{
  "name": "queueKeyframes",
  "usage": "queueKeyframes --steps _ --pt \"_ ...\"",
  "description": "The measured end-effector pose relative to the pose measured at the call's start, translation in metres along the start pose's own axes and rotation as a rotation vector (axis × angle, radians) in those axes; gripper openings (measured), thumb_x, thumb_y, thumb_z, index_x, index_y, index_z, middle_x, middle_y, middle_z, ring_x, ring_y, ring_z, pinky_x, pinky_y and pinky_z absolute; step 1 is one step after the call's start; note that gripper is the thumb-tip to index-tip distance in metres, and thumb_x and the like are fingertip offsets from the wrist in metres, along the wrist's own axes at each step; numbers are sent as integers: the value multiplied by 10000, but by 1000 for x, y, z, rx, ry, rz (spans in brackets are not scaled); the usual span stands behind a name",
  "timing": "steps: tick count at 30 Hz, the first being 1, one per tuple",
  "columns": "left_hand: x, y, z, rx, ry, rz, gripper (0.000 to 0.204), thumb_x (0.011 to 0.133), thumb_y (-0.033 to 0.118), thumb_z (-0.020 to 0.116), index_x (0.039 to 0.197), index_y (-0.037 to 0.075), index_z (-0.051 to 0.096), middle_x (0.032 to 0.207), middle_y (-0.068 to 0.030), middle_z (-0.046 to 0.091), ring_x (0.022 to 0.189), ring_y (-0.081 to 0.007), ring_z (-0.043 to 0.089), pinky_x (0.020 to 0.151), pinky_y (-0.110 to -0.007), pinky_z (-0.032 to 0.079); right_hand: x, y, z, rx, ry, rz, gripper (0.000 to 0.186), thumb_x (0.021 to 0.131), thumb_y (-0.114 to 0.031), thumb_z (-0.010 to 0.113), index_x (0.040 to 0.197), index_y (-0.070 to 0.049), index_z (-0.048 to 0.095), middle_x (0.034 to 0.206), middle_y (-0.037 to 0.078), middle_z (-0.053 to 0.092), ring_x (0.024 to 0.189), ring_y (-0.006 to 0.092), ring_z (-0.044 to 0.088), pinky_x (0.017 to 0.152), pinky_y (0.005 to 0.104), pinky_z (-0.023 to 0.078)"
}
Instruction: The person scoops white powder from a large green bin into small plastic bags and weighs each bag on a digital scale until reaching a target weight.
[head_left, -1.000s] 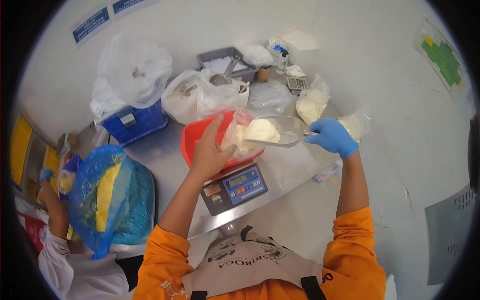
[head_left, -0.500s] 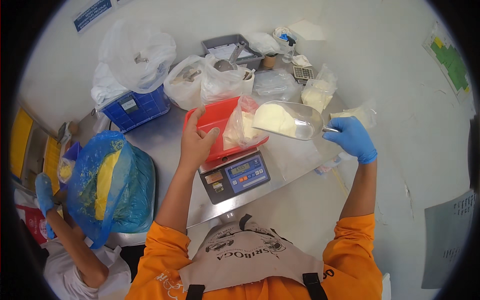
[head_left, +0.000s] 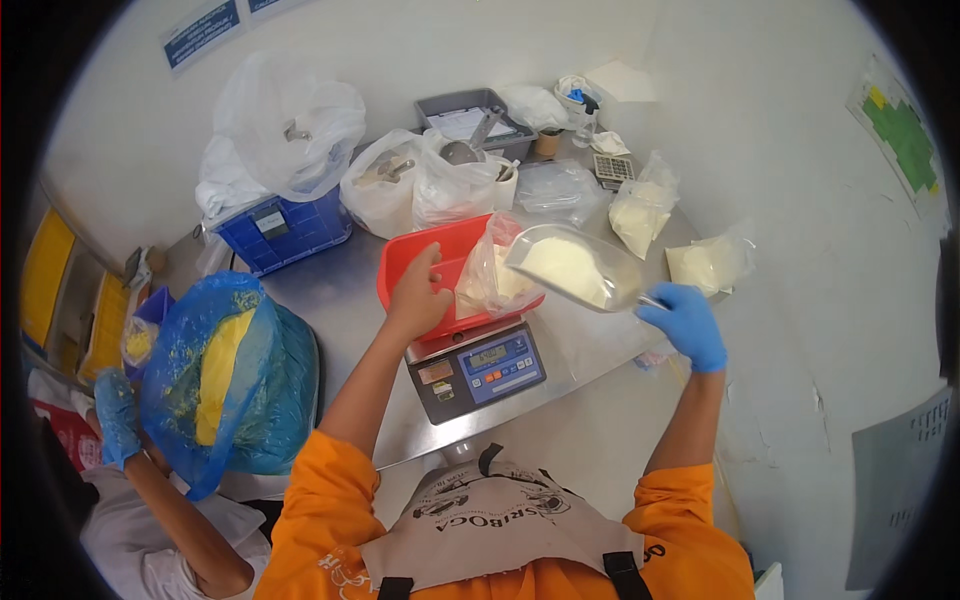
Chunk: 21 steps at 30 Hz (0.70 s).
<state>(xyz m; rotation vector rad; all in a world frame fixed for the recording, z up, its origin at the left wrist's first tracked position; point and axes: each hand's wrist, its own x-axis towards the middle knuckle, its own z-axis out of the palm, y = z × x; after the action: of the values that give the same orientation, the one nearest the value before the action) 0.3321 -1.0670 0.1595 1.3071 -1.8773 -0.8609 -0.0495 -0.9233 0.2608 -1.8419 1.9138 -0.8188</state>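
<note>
My right hand (head_left: 686, 323), in a blue glove, grips the handle of a clear scoop (head_left: 574, 266) filled with white powder. The scoop's mouth points into a clear plastic bag (head_left: 492, 277) that stands in a red tray (head_left: 428, 253). The tray rests on a digital scale (head_left: 478, 368) with a blue front panel. My bare left hand (head_left: 419, 297) lies on the tray and holds the bag's near edge open. Some powder shows inside the bag.
Several filled clear bags of powder (head_left: 640, 212) lie at the back right of the steel table (head_left: 340, 300). A blue crate (head_left: 283, 228), white sacks and a grey tray stand behind. At the left, another person in blue gloves (head_left: 116, 416) handles a blue bag with yellow contents (head_left: 225, 370).
The scoop has moved left and its mouth has tipped toward the bag. My left hand stays on the tray, holding the bag. The person at the left has shifted their gloved hand.
</note>
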Motion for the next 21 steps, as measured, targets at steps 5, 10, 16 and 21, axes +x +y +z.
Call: queueKeyframes --steps 5,10,16,21 --pt "25 -7 39 248 -296 154 814 793 102 702 1508 21 320 1538 -258 337 1438 -375 329 1174 -395 308 25 7 49 -423 47 -158 288 779 -365 740 886 -98 731 806 152 686 745 337 657 674 432 512" --pt "25 -1 40 249 -400 180 809 806 30 644 1537 87 302 1571 -271 268 1456 -381 294 1178 -380 293 28 12 65 -399 51 -112 304 782 -414 729 822 -113 706 808 138 689 762 351 659 676 449 517" --pt "23 -20 13 273 -258 165 782 781 37 614 1516 90 353 1558 -239 324 1460 -367 302 1175 -371 295 -1 27 38 -73 82 -102 289 784 -318 754 832 -39 694 771 164 668 691 329 638 636 410 498" --pt "21 -1 -5 115 -68 60 767 759 48 596 1493 41 372 1495 -216 433 1381 -338 432 1120 -393 373 -26 22 3 84 77 45 272 786 -232 751 840 23 674 658 123 596 610 199 582 599 364 469"
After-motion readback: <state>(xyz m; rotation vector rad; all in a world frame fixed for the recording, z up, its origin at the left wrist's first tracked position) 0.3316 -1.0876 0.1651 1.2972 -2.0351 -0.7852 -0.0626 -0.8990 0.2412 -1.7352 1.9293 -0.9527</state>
